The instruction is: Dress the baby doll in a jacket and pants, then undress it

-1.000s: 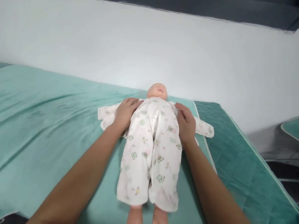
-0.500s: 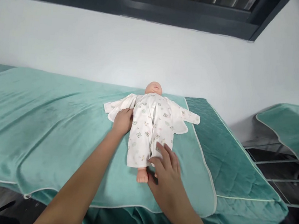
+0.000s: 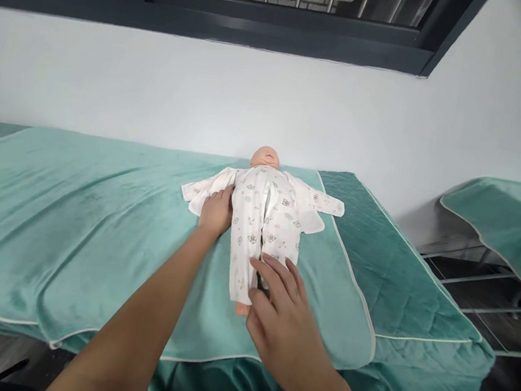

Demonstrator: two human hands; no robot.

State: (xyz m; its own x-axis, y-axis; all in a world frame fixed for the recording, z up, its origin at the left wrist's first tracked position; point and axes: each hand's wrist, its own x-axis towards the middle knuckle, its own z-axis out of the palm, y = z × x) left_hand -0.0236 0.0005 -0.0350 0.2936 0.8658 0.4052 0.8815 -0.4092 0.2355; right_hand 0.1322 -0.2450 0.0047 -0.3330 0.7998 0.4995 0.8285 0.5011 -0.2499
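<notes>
A baby doll (image 3: 265,157) lies on its back, its head toward the wall. It has on a white patterned jacket (image 3: 320,201) with the sleeves spread sideways. White patterned trousers (image 3: 247,238) cover its body up to the chest, both legs pointing at me. My left hand (image 3: 216,211) lies at the left side of the trousers, over the jacket's edge, fingers stretched out and thumb hidden. Over the lower trouser legs is my right hand (image 3: 283,308), fingers spread, with index fingertip and thumb apart near the left leg's inner edge. Only the toes of one foot (image 3: 242,309) show below the hem.
A light green blanket (image 3: 98,215) lies under the doll, over a darker quilted cover (image 3: 384,266) on the bed. Behind stands a white wall (image 3: 182,92) below a dark-framed barred window (image 3: 279,28). At right is a metal frame (image 3: 481,280) with green cloth (image 3: 507,217).
The left trouser leg has come down and narrowed, covering more of the foot. My right hand has shifted slightly left. My left hand stays at the doll's side; the camera view tilts up a little.
</notes>
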